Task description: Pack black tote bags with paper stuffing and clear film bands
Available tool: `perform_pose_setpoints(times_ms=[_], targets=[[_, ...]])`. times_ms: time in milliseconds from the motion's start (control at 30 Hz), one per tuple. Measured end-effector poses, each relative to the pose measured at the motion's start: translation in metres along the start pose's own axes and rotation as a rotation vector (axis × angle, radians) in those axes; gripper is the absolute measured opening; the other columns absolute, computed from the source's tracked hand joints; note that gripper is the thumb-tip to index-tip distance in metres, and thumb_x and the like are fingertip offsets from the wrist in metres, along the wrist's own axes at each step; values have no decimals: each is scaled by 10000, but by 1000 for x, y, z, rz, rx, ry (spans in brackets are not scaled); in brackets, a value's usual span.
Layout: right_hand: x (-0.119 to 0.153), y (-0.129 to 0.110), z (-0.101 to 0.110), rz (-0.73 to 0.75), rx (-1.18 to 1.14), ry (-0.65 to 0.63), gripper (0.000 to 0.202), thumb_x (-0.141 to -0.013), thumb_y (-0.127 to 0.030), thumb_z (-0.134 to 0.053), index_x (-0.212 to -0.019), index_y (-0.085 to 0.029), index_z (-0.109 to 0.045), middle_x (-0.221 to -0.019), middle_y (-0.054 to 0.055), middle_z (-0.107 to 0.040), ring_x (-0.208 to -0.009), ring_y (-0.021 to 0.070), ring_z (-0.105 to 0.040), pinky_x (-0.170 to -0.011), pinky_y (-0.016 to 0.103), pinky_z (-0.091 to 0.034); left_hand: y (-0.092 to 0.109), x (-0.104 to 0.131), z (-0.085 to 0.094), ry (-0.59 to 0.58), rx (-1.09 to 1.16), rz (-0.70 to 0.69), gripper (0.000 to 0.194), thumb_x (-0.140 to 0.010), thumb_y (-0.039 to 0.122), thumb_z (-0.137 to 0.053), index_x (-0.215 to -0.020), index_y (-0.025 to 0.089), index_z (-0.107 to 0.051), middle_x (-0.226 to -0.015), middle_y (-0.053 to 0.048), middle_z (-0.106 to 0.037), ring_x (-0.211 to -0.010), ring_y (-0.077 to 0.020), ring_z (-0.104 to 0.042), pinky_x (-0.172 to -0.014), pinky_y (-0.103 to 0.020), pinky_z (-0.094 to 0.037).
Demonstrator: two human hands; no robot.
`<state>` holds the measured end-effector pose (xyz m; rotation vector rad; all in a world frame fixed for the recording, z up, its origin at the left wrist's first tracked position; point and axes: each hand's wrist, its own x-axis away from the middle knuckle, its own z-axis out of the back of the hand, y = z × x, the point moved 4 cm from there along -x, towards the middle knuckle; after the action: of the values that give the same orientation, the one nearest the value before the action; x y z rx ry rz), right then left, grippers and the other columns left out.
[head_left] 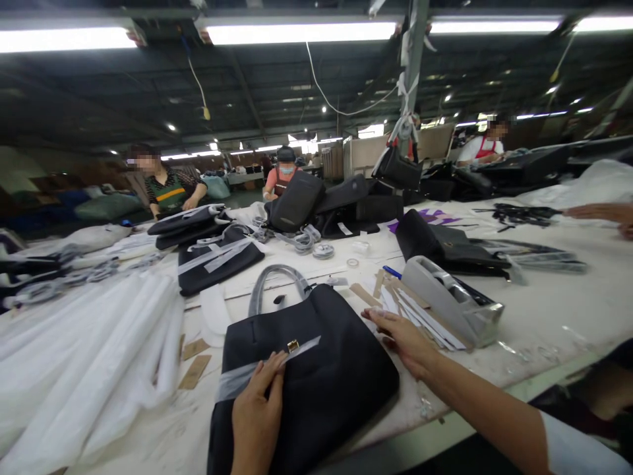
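Observation:
A black handbag [336, 376] lies on the white table in front of me, its wrapped grey handle [277, 274] standing up at the far side. A translucent strip [235, 381] crosses its front beside a small gold clasp [293, 345]. My left hand [260, 409] rests on the bag with its fingertips at the strip just below the clasp; the fingers lie nearly flat. My right hand [403, 340] is at the bag's right edge, fingers stretched out and apart, with no object seen in it.
White wrapping sheets [119, 356] cover the left side. Paper strips [420, 316] and a grey tape dispenser [445, 297] stand right of the bag. More black bags [217, 260] lie farther back. A person's hand [603, 212] reaches in at the right edge.

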<state>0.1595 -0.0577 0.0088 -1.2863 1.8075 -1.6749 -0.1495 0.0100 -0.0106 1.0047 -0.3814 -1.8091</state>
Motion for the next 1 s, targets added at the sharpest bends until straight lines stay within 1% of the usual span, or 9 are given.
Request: perform_pose_setpoints(times_ms=[100,167,267,433,533,667,767,900,1000], targets=[[1,-26,1,241,-176,58,357,-643,-315,-861,-961,-203,-745,-1125,52,-721,-1062,201,-645,-777,254,-563,-1,0,-1,-3,5,8,338,-870,453,-510,-1082,335,-745,-1128,21,-725,-1169,-299,-622,-1022,-512,-502],[6,-44,1,351,-292,71,399,-630,-326,-879,-984,-209,-735,-1135,57,-721,-1128,226,-631,-910,315,-561,-2,0,-1,5,6,12,340,-862,463,-513,-1075,342,-748,-1120,24,-727,-1156,-299,-631,-1014,-507,-508],[16,-61,-2,422,-320,52,440,-668,-358,-870,-1046,-193,-718,-1135,72,-723,-1126,208,-640,-994,294,-526,-2,1,-1,15,15,24,353,-852,486,-510,-1068,344,-750,-1115,30,-728,-1144,-301,-639,-999,-511,-517],[19,-68,6,412,-152,66,442,-682,-399,-859,-1039,-177,-725,-1044,76,-748,-1052,215,-679,-1018,331,-516,-5,0,-2,11,33,25,366,-846,507,-509,-1068,343,-749,-1111,43,-728,-1139,-291,-643,-994,-495,-523],[17,-82,19,463,-195,116,364,-695,-372,-848,-975,-172,-728,-963,76,-760,-984,222,-703,-996,361,-534,-7,0,-3,12,34,26,358,-846,507,-509,-1067,356,-747,-1094,53,-733,-1135,-284,-645,-991,-484,-528],[27,-112,17,543,-217,103,241,-831,-347,-716,-1004,-180,-705,-1018,94,-752,-965,232,-711,-967,404,-553,-8,0,-4,23,19,44,348,-846,515,-509,-1054,370,-748,-1085,62,-735,-1127,-282,-649,-984,-487,-532],[33,-130,13,568,-122,81,264,-913,-361,-593,-1051,-161,-696,-1068,124,-738,-992,253,-704,-971,439,-545,-7,0,-3,25,20,42,348,-844,514,-509,-1047,366,-751,-1078,62,-735,-1121,-285,-650,-978,-491,-534],[35,-151,18,629,98,116,313,-924,-378,-573,-1095,-146,-695,-1057,131,-739,-1020,269,-694,-1023,476,-500,-5,0,-1,23,44,30,343,-849,497,-513,-1055,359,-749,-1071,58,-736,-1125,-285,-645,-985,-486,-530],[41,-159,14,601,111,80,302,-919,-372,-560,-1083,-160,-698,-1108,137,-725,-1075,288,-672,-1026,490,-499,-2,0,1,32,69,27,326,-857,470,-527,-1058,346,-751,-1068,42,-739,-1116,-279,-653,-992,-464,-532]])
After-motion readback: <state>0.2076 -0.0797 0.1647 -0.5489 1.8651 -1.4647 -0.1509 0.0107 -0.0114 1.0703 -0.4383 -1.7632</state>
